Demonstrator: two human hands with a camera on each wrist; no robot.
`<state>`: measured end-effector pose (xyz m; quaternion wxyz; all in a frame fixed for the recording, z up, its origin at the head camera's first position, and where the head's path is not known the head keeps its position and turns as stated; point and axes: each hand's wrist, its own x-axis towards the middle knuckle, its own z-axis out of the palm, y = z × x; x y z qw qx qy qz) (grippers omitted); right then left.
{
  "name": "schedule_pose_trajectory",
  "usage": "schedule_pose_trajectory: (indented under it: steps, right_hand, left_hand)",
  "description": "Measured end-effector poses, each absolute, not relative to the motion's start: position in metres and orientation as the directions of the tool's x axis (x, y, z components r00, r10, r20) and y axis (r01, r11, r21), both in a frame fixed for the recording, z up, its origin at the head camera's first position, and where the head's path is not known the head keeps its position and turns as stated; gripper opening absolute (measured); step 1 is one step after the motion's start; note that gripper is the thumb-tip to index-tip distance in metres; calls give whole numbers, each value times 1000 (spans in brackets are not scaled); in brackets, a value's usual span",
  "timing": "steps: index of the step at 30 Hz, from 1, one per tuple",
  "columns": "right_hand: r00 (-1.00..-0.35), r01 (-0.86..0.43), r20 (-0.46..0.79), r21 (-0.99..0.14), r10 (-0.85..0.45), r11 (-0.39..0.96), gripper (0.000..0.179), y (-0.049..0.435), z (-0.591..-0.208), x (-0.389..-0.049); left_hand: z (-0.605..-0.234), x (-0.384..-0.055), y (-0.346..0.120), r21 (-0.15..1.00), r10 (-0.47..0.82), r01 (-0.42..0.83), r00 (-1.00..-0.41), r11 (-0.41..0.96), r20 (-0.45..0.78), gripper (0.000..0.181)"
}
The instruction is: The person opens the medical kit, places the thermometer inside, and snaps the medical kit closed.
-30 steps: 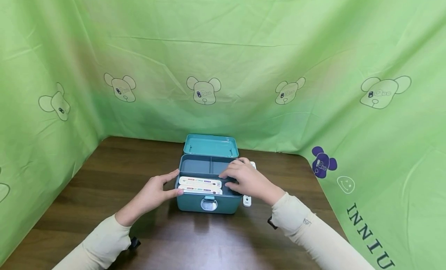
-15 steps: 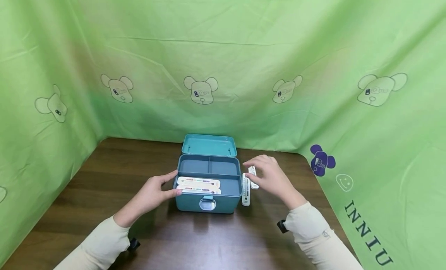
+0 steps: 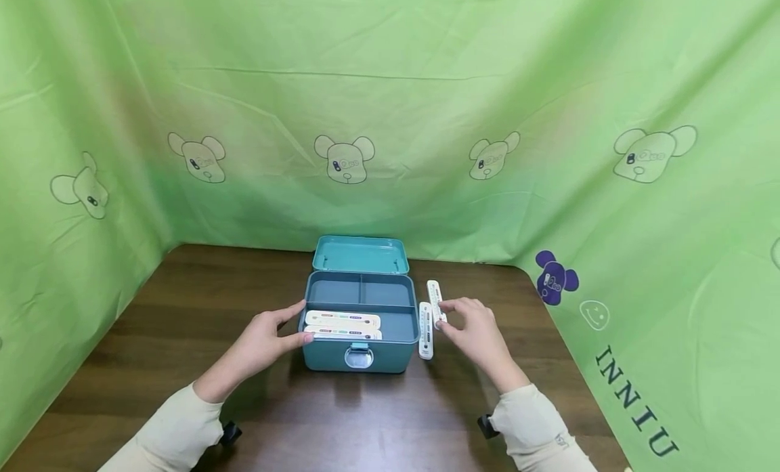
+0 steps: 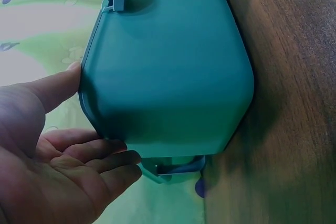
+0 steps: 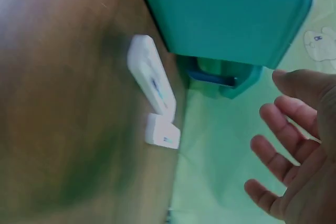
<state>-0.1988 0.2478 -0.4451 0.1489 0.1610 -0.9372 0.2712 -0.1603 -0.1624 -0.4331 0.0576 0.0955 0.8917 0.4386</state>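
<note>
Since the earlier frame, the right hand (image 3: 478,331) is lowering, fingers parted. Leftmost, the left hand (image 3: 268,338) is resting loosely against the teal rectangular box (image 3: 385,359) holding two flat white oblong cases (image 3: 341,318). Rightward, a third white oblong case (image 3: 426,333) and farther fourth case (image 3: 434,293) are lying near-to-far, the fourth just left of the closer right hand.

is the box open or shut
Open: the lid is swung back behind the box, whose compartments show from above.
</note>
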Motion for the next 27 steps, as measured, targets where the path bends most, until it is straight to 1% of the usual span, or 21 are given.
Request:
schedule_pose_trajectory:
  steps: [7, 14, 19, 27]
  right_hand:
    - [-962, -219, 259, -534, -89, 817, 39, 236, -471, -185]
    - [-984, -71, 178, -549, 33, 833, 45, 225, -493, -176]
    - [-987, -10, 142, -530, 77, 848, 49, 219, -503, -175]
    - [-988, 53, 100, -501, 119, 864, 59, 212, -507, -172]
  left_hand:
    - [-435, -158, -163, 793, 212, 114, -977, 599, -20, 81]
    - [-435, -160, -161, 796, 205, 105, -979, 596, -24, 81]
    - [-434, -159, -161, 793, 205, 111, -979, 599, -18, 81]
    - [-430, -157, -160, 792, 204, 114, -979, 600, -13, 78]
